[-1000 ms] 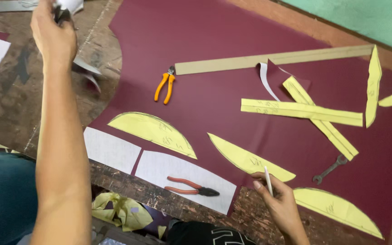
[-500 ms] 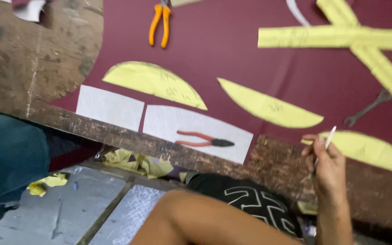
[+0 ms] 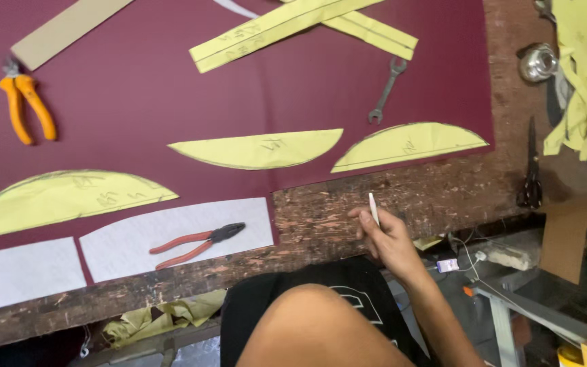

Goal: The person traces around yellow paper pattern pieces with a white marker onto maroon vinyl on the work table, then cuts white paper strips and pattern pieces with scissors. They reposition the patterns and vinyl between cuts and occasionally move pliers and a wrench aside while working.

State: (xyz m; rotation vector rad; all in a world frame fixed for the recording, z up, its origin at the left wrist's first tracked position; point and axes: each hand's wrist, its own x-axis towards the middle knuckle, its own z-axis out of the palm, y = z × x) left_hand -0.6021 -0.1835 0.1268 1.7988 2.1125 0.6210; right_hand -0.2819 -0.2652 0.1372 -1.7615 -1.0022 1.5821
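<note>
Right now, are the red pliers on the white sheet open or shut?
Open at the handles: the red pliers lie flat on the white sheet, handles spread apart.

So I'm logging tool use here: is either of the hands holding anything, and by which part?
The right hand pinches a thin white marking stick by its lower end. The left hand is out of view.

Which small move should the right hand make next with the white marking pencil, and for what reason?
Probably lift the right hand up and forward to the curved yellow paper pattern just above it. The hand holds a thin white marking pencil upright over the bare wooden bench edge, off the maroon sheet, and that pattern is the nearest piece.
</note>
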